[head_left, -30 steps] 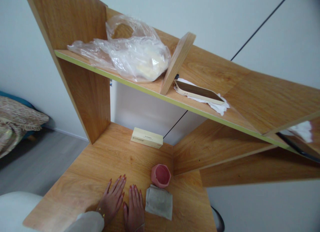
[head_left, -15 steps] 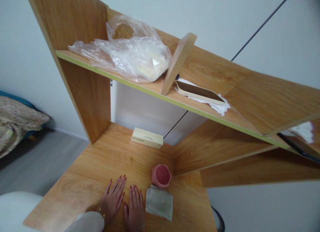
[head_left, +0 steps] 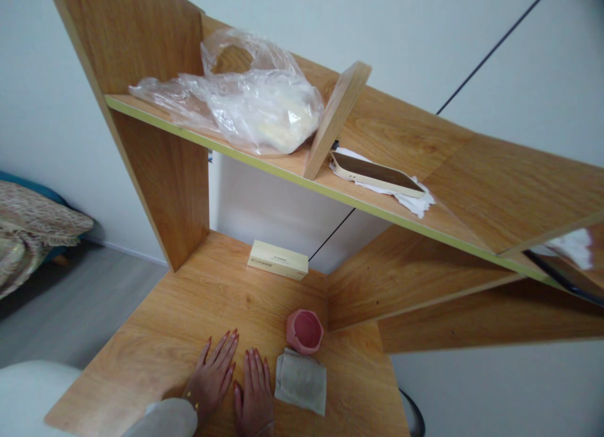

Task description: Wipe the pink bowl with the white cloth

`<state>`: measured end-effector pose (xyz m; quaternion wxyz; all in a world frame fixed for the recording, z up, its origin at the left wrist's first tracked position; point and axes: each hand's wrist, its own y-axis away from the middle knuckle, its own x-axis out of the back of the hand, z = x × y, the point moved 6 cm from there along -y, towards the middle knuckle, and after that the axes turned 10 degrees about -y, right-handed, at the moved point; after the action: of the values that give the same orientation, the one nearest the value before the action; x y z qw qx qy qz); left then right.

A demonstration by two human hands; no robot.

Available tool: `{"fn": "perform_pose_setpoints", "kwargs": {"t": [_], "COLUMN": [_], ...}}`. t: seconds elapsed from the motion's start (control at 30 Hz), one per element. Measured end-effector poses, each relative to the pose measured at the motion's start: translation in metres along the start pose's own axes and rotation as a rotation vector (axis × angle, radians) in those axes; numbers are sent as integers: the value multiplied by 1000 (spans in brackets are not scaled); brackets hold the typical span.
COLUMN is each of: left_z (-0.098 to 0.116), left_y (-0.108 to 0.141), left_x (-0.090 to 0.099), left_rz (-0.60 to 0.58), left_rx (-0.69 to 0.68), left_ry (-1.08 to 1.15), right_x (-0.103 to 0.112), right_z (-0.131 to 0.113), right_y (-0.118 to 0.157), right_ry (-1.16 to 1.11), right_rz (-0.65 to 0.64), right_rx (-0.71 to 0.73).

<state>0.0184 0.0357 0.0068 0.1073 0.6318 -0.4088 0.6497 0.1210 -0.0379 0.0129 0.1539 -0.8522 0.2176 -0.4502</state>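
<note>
My left hand (head_left: pixel 213 371) lies palm down on the wooden desk (head_left: pixel 136 355), fingers stretched out and holding nothing. Just to its right, my right hand (head_left: pixel 255 393) also rests flat on the desktop, its fingers straight and pointing away from me. A folded grey-green cloth (head_left: pixel 301 383) is beside the right hand, a small gap apart. Touching or nearly touching the far edge of that cloth stands a pink faceted pot (head_left: pixel 304 331), whose inside looks plain. Farther back, against the rear of the desk, sits a long cream box (head_left: pixel 278 259) with printing on it.
Above the desk runs a shelf (head_left: pixel 226 149) with a clear plastic bag (head_left: pixel 264 110), an upright divider (head_left: pixel 337 119) and a phone (head_left: pixel 377 173) on white tissue. Another dark-edged device (head_left: pixel 566 276) is at the far right. A blanket (head_left: pixel 40 226) lies at left.
</note>
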Motion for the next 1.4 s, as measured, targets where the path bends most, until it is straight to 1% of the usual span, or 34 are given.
{"fn": "perform_pose_setpoints", "kwargs": {"t": [0.17,0.37,0.63,0.8,0.93,1.13,1.3,1.4], "left_z": [1,1,1,2,3,3,3,3], "left_y": [0,1,-4,-1,1,0,0,1], "left_x": [1,-1,10,4,-2,-1,-1,-3], "left_rz": [19,-11,58,74,56,48,76,61], "left_rx": [-1,-9,-37,-32,-4,-20,3,-5], "left_ry": [-21,-2,-55,-73,-71,-75,-75,-66], "right_x": [0,1,2,-1,-2,-1,-4,-7], "right_z": [-1,-1,-3,1,3,2,6,9], "right_y": [0,0,-1,1,2,1,3,6], "right_ry": [-3,16,7,2,-6,-2,21,29], "right_rz": [-13,-11,15,56,93,129,113,81], "right_rx": [-8,8,20,37,59,65,77,76]}}
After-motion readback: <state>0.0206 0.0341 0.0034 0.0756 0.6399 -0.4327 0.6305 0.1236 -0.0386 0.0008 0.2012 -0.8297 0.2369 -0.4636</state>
